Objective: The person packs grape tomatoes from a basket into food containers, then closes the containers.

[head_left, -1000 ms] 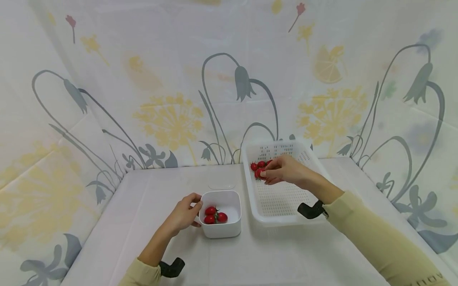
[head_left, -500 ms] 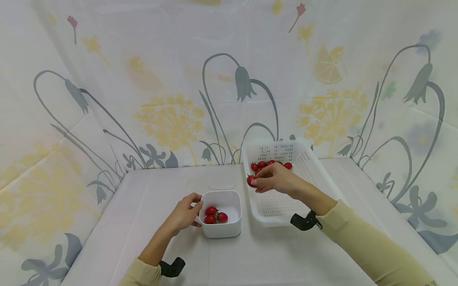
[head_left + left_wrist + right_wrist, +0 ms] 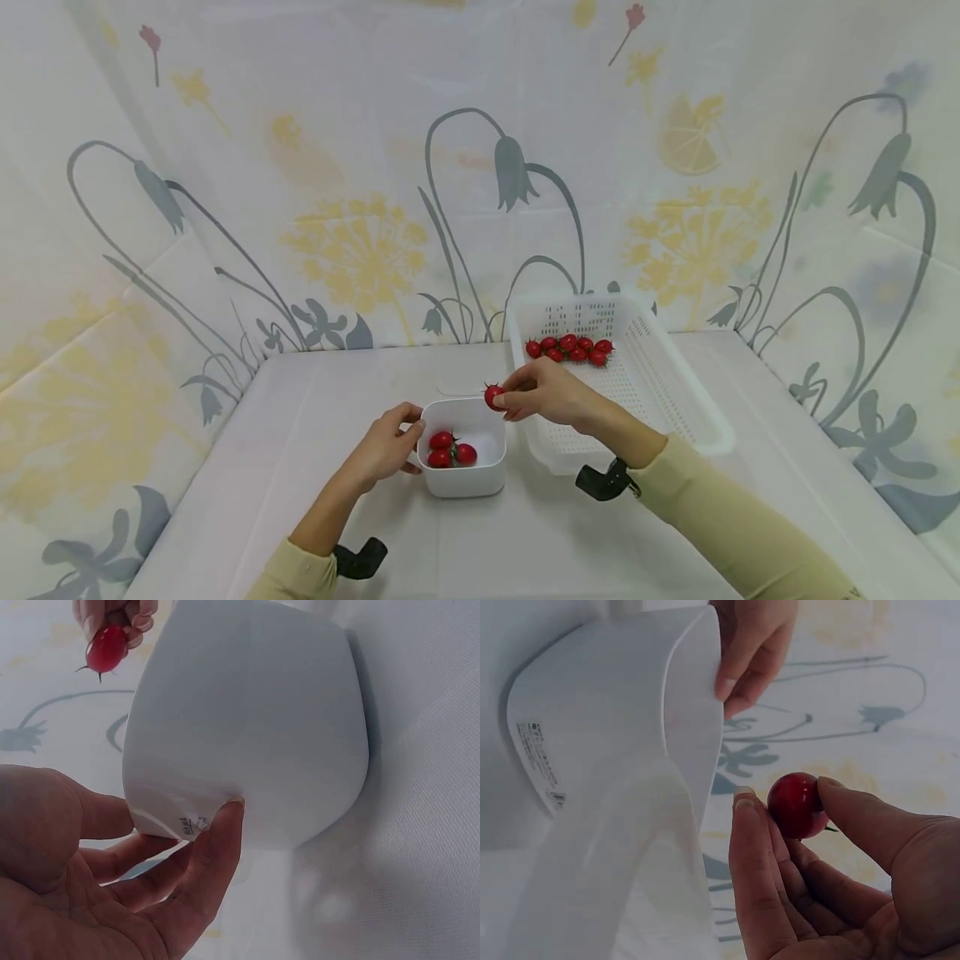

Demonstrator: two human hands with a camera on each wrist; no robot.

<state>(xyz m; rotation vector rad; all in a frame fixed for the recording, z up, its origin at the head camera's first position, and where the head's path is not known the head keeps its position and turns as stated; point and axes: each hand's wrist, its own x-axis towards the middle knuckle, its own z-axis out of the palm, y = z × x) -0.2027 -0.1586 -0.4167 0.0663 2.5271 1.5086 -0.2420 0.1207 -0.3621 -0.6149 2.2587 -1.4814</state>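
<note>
A single cherry tomato (image 3: 493, 397) is pinched between the thumb and fingertips of my right hand (image 3: 551, 393), over the back right corner of a small white square box (image 3: 465, 482). The right wrist view shows this tomato, round and red with a green stalk tip, near the box's rim. Several cherry tomatoes (image 3: 441, 458) lie inside the box. My left hand (image 3: 386, 448) grips the box at its left side; in the left wrist view the thumb is at the rim and a finger presses the outer wall.
A white perforated basket (image 3: 720, 437) stands right of the box, with several cherry tomatoes (image 3: 570, 342) grouped at its back left. Behind the box lies a faint, flat, clear piece (image 3: 459, 390). A patterned cloth backdrop (image 3: 360, 250) rises behind the table.
My right hand has carried the tomato left and toward me, from the basket to above the box's corner. The left hand and the box have stayed in place.
</note>
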